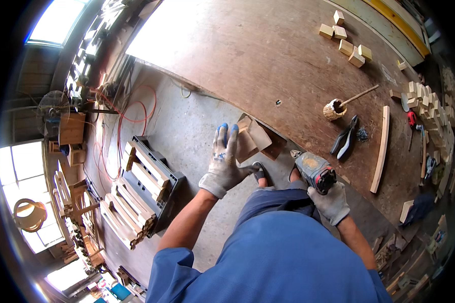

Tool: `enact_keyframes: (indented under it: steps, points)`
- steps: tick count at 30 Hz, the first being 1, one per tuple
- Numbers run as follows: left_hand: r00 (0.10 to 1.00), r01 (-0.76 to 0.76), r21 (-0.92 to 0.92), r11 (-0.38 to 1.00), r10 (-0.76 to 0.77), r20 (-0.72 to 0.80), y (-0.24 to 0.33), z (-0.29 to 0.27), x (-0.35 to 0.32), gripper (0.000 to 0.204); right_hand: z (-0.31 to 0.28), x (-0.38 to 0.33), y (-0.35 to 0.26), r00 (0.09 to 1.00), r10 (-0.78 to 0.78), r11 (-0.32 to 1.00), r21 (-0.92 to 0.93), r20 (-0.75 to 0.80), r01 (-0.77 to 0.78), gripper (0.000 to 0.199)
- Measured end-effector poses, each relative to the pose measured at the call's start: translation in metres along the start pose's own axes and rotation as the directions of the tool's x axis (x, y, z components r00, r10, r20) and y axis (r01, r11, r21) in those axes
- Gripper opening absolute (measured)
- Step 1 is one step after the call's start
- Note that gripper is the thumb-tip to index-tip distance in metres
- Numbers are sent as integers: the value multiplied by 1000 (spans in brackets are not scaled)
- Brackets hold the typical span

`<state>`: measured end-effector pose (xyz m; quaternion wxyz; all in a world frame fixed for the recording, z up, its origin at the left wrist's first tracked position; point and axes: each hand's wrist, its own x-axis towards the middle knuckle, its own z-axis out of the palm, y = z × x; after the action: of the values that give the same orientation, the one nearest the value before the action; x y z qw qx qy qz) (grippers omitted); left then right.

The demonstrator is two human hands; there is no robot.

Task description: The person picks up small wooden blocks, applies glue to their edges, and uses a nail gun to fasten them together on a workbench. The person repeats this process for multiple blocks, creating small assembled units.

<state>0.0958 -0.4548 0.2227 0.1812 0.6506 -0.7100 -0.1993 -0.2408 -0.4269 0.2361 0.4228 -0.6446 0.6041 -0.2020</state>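
Power tool [314,167] is in the right hand [331,203], front-right of the torso, at the near edge of the brown table [268,65]. Long axis runs diagonal: metal nose forward-left, black-and-red end back-right toward the wearer. Right glove is closed around it; most fingers are hidden by the body, so exact finger placement can't be told. Left hand [222,166] is wide open and bare of any load: fingers straight and pointing forward, thumb splayed right, back of the glove up, above the floor [202,116].

Writing: dark blue print on the back of the left glove, too small to read. Tan patch on the tool's grey casing; can't tell label from wear.

Around: brown panels [258,135] sit beyond the left hand, by the table edge. On the table, right and forward of the tool: pliers [345,139] with black and white handles, open in a narrow V; small heap of dark fasteners [362,134] just beside them; crusted pot [333,109] with a stick leaning out; long wood strip [380,149]. Small wood blocks [356,59] at the far side, more stacked at right [429,103].

Obstructions: table edge is close by the nose; pliers lie between tool and pot. Left side: dark pallet [173,188] carrying wood pieces [131,209], red hose [147,108] looped on the floor behind.
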Motion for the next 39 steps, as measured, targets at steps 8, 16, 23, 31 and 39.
enact_keyframes:
  steps: [8, 16, 23, 31, 39]
  points:
    - [981, -100, 5, 995, 98, 167, -27, -17, 24, 100, 1, 6, -10, 999, -53, 996, 68, -8, 54, 20]
    - [940, -129, -7, 992, 125, 318, -20, -30, 41, 93, 2, 10, -14, 988, -137, 989, 60, 69, 133, 23]
    - [982, 57, -208, 976, -17, 188, -29, -22, 26, 97, 18, 17, -22, 978, -183, 979, 107, 98, 172, 24]
    - [970, 244, -544, 803, -200, 141, -55, -3, 24, 53, 35, 27, -30, 971, -194, 974, 146, 140, 173, 24]
    - [939, 330, -460, 825, -235, 253, -49, -28, 47, 47, 41, 26, -37, 965, -225, 973, 80, 132, 216, 21]
